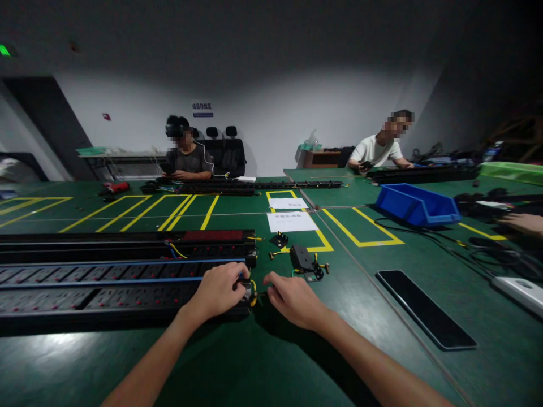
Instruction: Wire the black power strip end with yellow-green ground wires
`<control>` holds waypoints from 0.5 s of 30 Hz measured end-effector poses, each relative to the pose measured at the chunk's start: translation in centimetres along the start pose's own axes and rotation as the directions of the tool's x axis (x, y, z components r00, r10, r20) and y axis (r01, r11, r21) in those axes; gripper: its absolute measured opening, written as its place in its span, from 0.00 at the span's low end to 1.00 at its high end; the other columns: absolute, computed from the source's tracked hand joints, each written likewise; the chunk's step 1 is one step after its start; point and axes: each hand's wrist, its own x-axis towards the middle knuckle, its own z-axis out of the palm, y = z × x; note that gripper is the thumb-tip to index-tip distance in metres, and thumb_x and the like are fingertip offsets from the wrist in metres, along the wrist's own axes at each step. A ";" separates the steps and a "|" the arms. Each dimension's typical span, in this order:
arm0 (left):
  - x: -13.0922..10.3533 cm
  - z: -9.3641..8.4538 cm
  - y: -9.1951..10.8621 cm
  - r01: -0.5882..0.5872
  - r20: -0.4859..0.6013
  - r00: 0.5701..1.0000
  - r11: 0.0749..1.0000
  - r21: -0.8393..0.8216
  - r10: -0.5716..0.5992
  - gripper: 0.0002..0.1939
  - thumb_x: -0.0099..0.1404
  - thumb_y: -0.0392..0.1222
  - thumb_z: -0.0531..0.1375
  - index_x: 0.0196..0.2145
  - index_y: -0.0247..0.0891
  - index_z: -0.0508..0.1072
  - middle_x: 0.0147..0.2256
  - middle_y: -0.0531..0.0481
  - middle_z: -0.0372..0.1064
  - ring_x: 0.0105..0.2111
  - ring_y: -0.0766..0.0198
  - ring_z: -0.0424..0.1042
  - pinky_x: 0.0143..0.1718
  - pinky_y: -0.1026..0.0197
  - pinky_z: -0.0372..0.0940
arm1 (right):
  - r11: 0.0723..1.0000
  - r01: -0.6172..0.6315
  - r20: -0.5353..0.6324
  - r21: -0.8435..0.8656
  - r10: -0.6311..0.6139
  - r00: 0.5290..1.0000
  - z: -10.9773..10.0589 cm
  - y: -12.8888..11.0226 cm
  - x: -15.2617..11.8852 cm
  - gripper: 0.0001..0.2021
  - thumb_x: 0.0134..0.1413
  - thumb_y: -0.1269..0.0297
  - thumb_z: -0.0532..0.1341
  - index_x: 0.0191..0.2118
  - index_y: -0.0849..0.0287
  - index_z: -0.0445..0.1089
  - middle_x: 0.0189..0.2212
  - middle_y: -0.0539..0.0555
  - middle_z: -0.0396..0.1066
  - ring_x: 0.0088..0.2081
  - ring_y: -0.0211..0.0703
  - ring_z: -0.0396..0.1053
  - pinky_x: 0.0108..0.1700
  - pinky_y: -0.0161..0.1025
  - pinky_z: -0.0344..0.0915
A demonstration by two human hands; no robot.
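Long black power strips (139, 298) with rows of sockets and red dots lie side by side at the left. My left hand (220, 291) is closed at the right end of the nearest strips, its fingers curled over a dark end part. Yellow wires (253, 291) stick out of that end, just beside my left fingertips. My right hand (294, 299) is to the right of the wires, its fingers bent and pressed together; whatever lies in them is hidden. Beyond it rests a small black module (302, 258) with yellow leads, near a black bracket piece (279, 239).
A phone (424, 308) lies at the right, near a white power strip (520, 295) and black cables. Farther back are a blue bin (416, 204), paper sheets (292, 221) and a red tool (116, 187). Two people sit across the green table; another person's hand (524, 223) is at far right.
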 end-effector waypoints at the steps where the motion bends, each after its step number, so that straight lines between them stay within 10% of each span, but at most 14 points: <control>1: 0.0 0.0 0.0 0.005 0.003 1.000 1.000 -0.001 -0.005 0.12 0.58 0.34 0.55 0.39 0.43 0.72 0.36 0.52 0.75 0.34 0.59 0.73 0.33 0.61 0.59 | 1.000 -0.009 -0.012 0.003 0.009 1.000 0.0 -0.1 0.0 0.10 0.66 0.69 0.52 0.49 0.58 0.66 0.32 0.51 0.76 0.32 0.44 0.73 0.32 0.37 0.49; 15: -0.3 -0.1 0.3 0.015 0.000 1.000 0.999 0.041 -0.015 0.13 0.59 0.35 0.56 0.41 0.43 0.73 0.39 0.51 0.76 0.37 0.58 0.74 0.34 0.61 0.60 | 0.996 -0.088 0.029 0.024 0.087 0.996 1.1 -0.5 0.1 0.13 0.68 0.68 0.49 0.52 0.57 0.66 0.34 0.54 0.77 0.35 0.47 0.75 0.34 0.38 0.50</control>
